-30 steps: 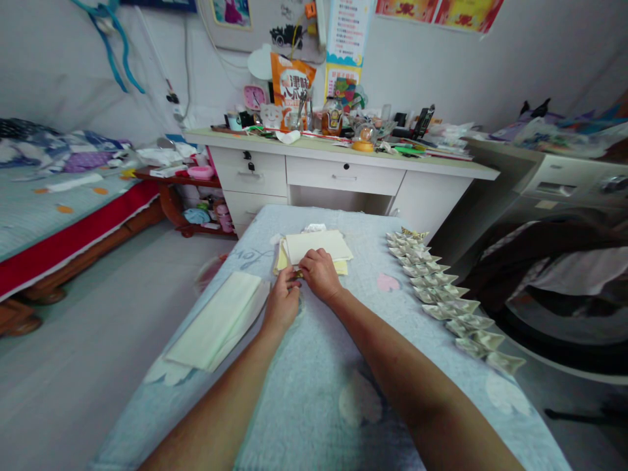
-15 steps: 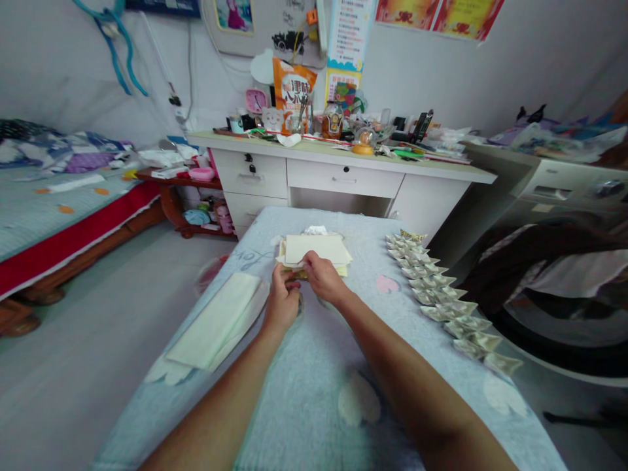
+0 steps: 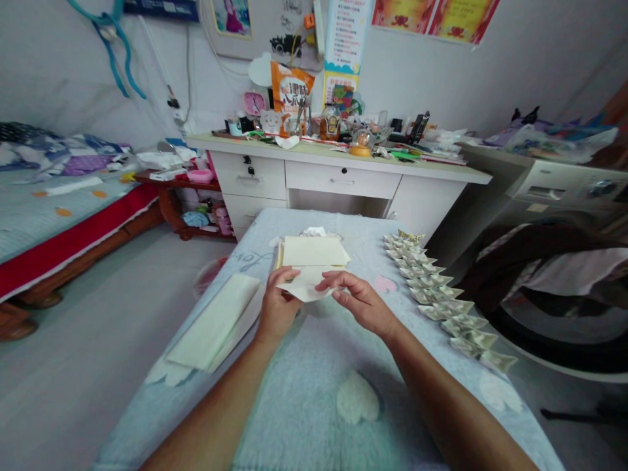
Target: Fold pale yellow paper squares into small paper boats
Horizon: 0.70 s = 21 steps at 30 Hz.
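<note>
Between my two hands a sheet of cream paper (image 3: 307, 288) is held, its near edge curled down. My left hand (image 3: 279, 301) pinches its left end between thumb and fingers. At the right end, my right hand (image 3: 356, 297) grips the sheet with thumb and bent fingers. Just beyond lies a stack of cream paper (image 3: 316, 250) on the cloth-covered table. Left of my left arm is a pile of longer pale paper strips (image 3: 216, 324). Along the table's right side stand several folded paper boats (image 3: 436, 284) in rows.
A light-blue cloth (image 3: 314, 405) covers the table. Behind it stands a white desk (image 3: 343, 173) crowded with jars and a snack bag. A washing machine (image 3: 554, 190) is at the right, a bed (image 3: 73, 209) at the left.
The sheet has come away from the stack toward me. My right hand has moved right and nearer, from the stack to the sheet's right end. My left hand has shifted slightly nearer.
</note>
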Available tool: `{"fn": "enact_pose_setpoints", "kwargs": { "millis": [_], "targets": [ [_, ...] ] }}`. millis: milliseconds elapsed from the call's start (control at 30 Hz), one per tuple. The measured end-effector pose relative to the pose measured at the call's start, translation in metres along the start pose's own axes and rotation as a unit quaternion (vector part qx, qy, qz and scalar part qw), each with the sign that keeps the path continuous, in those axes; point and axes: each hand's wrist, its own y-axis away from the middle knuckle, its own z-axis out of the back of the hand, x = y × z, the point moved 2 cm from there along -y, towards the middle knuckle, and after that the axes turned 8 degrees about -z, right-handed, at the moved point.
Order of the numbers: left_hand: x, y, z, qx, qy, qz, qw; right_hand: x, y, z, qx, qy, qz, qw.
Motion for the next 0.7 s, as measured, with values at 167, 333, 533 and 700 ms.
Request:
{"fn": "enact_pose_setpoints", "kwargs": {
  "millis": [167,333,533,700],
  "targets": [
    [-0.01,0.011,-0.006,0.138,0.003,-0.055,0.989,-0.015,0.041,0.021,0.004,0.115,-0.024,0.993],
    [-0.014,0.018,-0.009,0.159,0.012,-0.07,0.985,-0.04,0.055,0.026,-0.094,0.241,-0.012,0.966],
    [-0.019,0.016,-0.006,0.123,-0.092,-0.112,0.982,-0.048,0.055,0.026,-0.157,0.137,0.003,0.978],
    [-0.018,0.013,-0.005,0.117,-0.124,-0.116,0.978,-0.051,0.054,0.023,-0.19,-0.005,-0.058,0.98]
  ]
}}
